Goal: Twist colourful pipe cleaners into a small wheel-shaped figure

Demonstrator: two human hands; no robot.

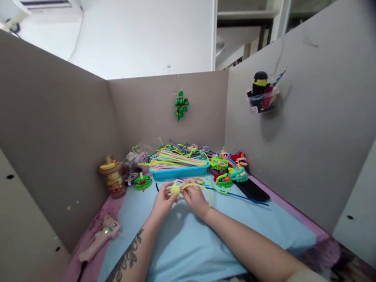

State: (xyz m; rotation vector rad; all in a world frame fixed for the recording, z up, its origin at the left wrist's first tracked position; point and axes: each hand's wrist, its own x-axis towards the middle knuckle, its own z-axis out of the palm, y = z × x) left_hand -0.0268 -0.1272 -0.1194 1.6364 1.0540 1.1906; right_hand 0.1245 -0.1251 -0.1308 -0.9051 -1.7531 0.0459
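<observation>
Over the middle of the light blue cloth (180,238), both hands meet around a small yellow piece of pipe-cleaner work (175,189). My left hand (163,200) pinches its left side between thumb and fingers. From the piece a loose pale yellow pipe cleaner (209,194) loops out to the right, and my right hand (195,198) has its fingertips closed on this strand close to the piece. A blue pipe cleaner (239,195) lies on the cloth beyond my right hand. Fingers cover part of the yellow work.
Behind the hands stands a blue tray (180,172) heaped with pipe cleaners. Finished fuzzy pieces (238,174) sit at the right, near a black flat object (253,191). A green fuzzy piece (142,181), a lidded cup (115,178) and a pink glue gun (101,240) are left. Grey panels (170,83) enclose the table.
</observation>
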